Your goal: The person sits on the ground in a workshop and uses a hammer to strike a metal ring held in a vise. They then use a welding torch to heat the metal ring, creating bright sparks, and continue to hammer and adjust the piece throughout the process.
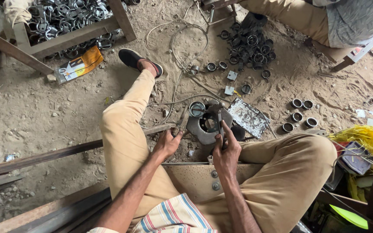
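Left hand (167,142) grips pliers (182,123) beside metal ring (197,108); right hand (226,152) fingers pinch thin rod (221,125) over round steel plate (208,124). Wooden crate (72,38) holds metal fittings (65,17).

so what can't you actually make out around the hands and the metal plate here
- Head view: the thin dark tool in the right hand; its lower end is hidden by the fingers, so its kind is unclear.
- What the left hand grips near the grey round metal plate with a hole: too small to tell.
- The seated person at top right: cut off by the edge.
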Available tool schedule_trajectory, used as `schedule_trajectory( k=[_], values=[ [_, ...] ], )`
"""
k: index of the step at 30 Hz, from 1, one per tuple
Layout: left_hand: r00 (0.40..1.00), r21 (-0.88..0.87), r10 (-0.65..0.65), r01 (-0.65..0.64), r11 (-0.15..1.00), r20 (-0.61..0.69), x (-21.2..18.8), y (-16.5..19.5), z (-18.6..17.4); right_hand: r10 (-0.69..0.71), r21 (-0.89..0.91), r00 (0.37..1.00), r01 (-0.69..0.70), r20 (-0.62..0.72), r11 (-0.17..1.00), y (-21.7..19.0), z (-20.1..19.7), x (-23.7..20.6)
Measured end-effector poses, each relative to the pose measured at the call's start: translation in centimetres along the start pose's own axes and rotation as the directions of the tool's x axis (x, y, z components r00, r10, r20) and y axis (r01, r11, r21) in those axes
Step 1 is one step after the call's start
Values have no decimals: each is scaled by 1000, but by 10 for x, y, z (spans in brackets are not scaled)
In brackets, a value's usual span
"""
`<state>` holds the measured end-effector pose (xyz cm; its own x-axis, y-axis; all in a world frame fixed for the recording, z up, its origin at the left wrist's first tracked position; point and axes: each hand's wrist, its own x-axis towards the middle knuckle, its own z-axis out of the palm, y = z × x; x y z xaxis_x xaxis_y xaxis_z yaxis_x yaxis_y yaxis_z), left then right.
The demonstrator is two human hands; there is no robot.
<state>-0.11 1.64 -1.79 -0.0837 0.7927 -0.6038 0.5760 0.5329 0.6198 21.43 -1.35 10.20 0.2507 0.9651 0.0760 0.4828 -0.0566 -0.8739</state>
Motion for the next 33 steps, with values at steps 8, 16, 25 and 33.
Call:
schedule_trajectory(
  k=[8,16,25,33],
  values=[
    [999,-14,48,-48,999,-10,2,-1,-1,18,-8,1000,-18,13,1000,-2,-1,-2],
    [999,51,18,-20,998,38,-15,0,-8,-220,-8,976,219,-10,976,-7,-2,-3],
    [999,61,50,-50,997,5,-17,-1,-6,-257,-64,959,265,117,962,-24,-2,-7],
    [984,-41,178,-176,983,33,-14,-1,-3,-224,-104,964,240,146,965,-26,-3,-6]
  ],
)
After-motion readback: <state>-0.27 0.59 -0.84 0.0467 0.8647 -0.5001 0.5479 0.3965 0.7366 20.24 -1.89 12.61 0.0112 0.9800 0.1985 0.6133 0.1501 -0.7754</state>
